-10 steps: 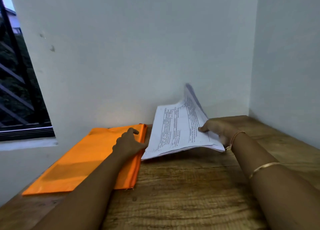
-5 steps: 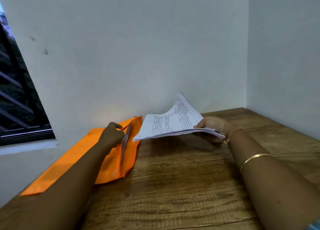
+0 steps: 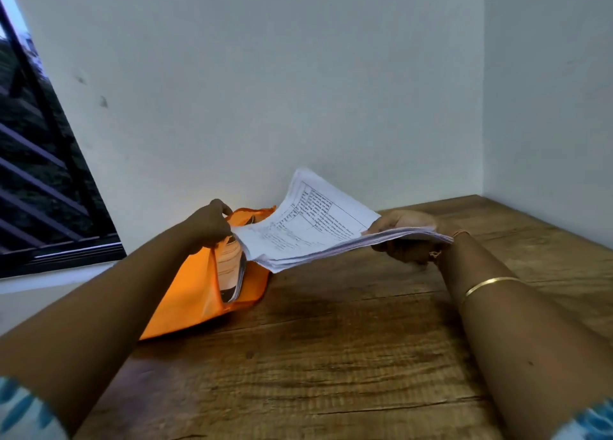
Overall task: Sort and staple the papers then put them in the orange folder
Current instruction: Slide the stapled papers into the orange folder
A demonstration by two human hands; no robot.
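Observation:
An orange folder [image 3: 194, 290] lies on the wooden table [image 3: 331, 356] at the left, by the wall. My left hand [image 3: 209, 225] grips its upper flap and holds it raised, so the mouth gapes. Printed sheets [image 3: 232, 267] show inside the opening. My right hand [image 3: 403, 237] grips a thick stack of printed papers [image 3: 311, 237] by its right end, above the table. The stack's left end reaches the folder's mouth beside my left hand, and its top sheet curls upward.
White walls meet in a corner at the back right. A dark window [image 3: 39, 181] with bars sits in the left wall above a white sill. No stapler shows in view.
My left hand has lifted the folder's flap higher, opening it wide. My right hand has carried the paper stack left, up to the folder's mouth.

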